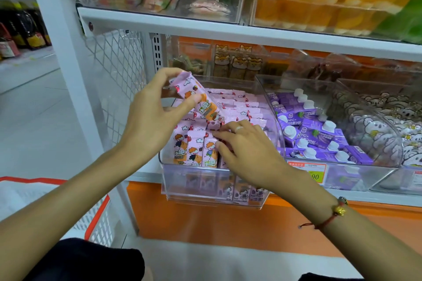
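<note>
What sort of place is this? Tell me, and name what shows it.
Most likely a shop's snack aisle: clear bins of pink snack packets and purple cartons, price tags on the bins, a shopping basket at the left.

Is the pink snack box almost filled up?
Nearly. The clear bin already holds rows of pink packets. The left hand pinches one more packet above them, while the right hand presses its fingers on the front row. That packet is not yet slotted in; the basket's contents can't be made out.
</note>
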`<action>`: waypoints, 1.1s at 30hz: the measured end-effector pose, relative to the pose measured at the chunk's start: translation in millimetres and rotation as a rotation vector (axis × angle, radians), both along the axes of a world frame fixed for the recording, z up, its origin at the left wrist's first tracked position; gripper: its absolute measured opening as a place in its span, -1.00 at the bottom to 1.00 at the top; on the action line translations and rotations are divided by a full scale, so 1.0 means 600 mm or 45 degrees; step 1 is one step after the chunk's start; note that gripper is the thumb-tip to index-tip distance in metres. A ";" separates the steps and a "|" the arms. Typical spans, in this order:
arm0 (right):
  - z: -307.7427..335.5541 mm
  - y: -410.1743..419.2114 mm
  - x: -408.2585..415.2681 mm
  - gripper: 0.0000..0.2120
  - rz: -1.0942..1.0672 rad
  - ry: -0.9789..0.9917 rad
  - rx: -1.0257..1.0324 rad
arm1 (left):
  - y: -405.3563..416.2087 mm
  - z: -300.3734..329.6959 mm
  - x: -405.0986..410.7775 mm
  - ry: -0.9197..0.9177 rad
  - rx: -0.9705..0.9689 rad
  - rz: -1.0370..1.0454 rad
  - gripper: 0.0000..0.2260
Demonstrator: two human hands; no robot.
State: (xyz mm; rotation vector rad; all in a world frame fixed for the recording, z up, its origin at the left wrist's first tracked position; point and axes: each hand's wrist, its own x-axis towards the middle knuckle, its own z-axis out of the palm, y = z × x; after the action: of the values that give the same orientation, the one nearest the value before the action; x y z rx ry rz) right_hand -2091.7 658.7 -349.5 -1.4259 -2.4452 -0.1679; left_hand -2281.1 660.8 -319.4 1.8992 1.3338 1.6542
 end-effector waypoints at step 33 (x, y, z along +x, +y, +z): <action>0.033 -0.045 0.032 -0.74 0.016 0.177 0.041 | 0.037 0.030 0.025 1.250 -0.252 -0.285 -0.73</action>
State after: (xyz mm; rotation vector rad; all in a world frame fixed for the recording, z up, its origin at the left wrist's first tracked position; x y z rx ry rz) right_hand -2072.2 631.8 -329.7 -1.3612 -2.3283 -0.1011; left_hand -2266.1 682.9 -301.5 2.7073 1.4017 0.4041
